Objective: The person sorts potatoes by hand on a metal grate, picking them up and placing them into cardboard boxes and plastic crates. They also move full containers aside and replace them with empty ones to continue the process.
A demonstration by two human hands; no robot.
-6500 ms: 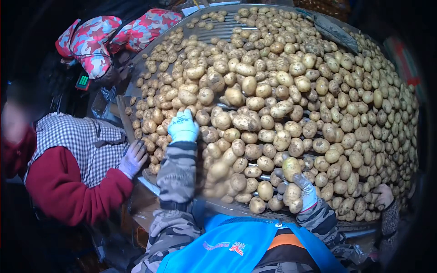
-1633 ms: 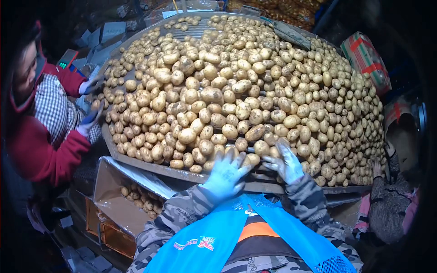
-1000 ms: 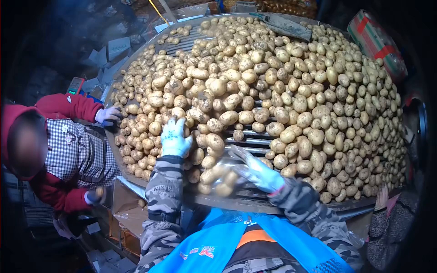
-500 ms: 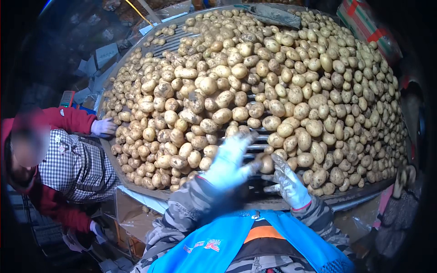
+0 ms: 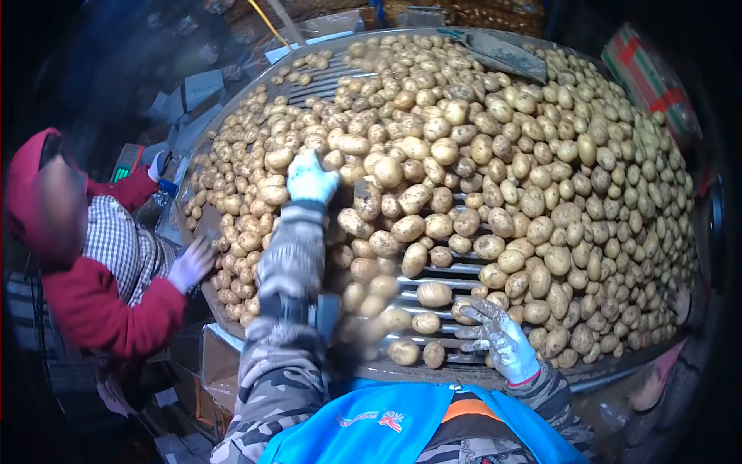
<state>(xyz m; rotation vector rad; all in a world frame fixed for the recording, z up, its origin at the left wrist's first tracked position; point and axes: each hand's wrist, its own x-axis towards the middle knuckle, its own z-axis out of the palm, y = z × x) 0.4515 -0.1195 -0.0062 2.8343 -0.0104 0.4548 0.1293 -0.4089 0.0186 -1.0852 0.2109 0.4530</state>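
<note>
Potatoes point(image 5: 541, 193) lie heaped across a large slatted table. My left hand point(image 5: 311, 179), in a pale glove, reaches far forward onto the pile's left part; its fingers curl over potatoes, and what is under them is hidden. Nearer my body, my right hand point(image 5: 498, 340) has its soiled gloved fingers spread above the metal slats point(image 5: 456, 282), beside a potato point(image 5: 462, 311), with nothing gripped. Several potatoes right of my left forearm are blurred by motion.
At the left, a co-worker in a red top point(image 5: 116, 309) has gloved hands by the table rim point(image 5: 228, 319). A flat board point(image 5: 506, 56) rests on the far potatoes. A red-and-green carton point(image 5: 653, 77) stands back right. Part of another person shows at the right edge.
My left hand has moved forward and left from the slats onto the pile. Potatoes have come down over the near slats. My right hand's fingers have spread. The co-worker's hands have shifted.
</note>
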